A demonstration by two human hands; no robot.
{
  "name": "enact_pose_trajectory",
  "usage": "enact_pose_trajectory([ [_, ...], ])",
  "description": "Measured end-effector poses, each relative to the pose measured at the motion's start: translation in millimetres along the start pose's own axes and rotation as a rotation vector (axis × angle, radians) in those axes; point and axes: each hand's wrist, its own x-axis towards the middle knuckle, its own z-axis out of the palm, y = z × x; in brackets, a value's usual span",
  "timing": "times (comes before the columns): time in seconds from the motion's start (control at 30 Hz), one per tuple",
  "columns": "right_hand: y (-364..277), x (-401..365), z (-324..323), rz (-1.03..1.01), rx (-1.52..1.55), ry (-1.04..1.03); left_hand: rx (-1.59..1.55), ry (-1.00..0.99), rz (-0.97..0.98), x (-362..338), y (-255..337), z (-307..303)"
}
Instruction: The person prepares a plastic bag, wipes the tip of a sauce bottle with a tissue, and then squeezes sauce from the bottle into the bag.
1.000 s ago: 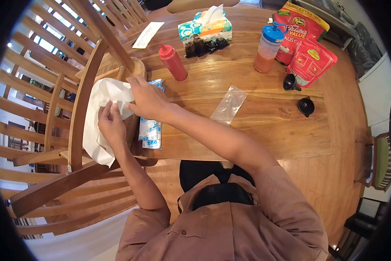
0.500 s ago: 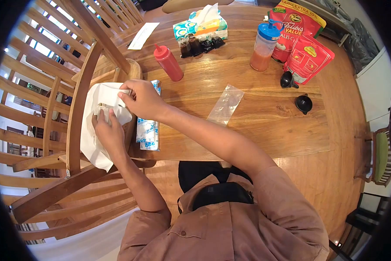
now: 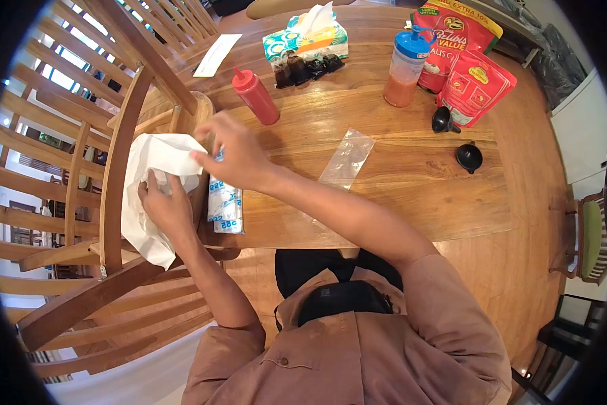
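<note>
A white, paper-like bag [image 3: 145,233] lies with its mouth spread, on the wooden chair [image 3: 118,196] at the left side of the table. My left hand [image 3: 165,206] reaches into that mouth, thumb and fingers apart, fingertips against the pale inside. Close to the bag's right edge is my right hand [image 3: 236,158], slightly blurred; its fingers are curled, with a gap between them and the thumb. The thumb tip overlaps the bag's rim. Under my right wrist, partly hidden, a flat blue-and-white printed packet [image 3: 226,206] rests on the table.
On the wooden table [image 3: 411,196] lies a clear plastic sleeve [image 3: 347,162]. Farther back are a red squeeze bottle [image 3: 257,99], a tissue box [image 3: 327,44], small dark sachets [image 3: 303,69], a blue-capped bottle [image 3: 406,71], red pouches [image 3: 475,88] and black funnels [image 3: 469,158].
My right hand has let go of the bag's rim and moved slightly right, its fingers loosening. My left hand stays at the bag's mouth; the small pale thing by its fingertips no longer shows.
</note>
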Motion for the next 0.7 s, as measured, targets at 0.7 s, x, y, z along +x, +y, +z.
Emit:
enact_pose_trajectory([
  [0.7, 22.9, 32.3, -63.4, 0.186, 0.416, -0.357, -1.812, -0.621, -0.171, 37.7, 94.2, 48.6],
])
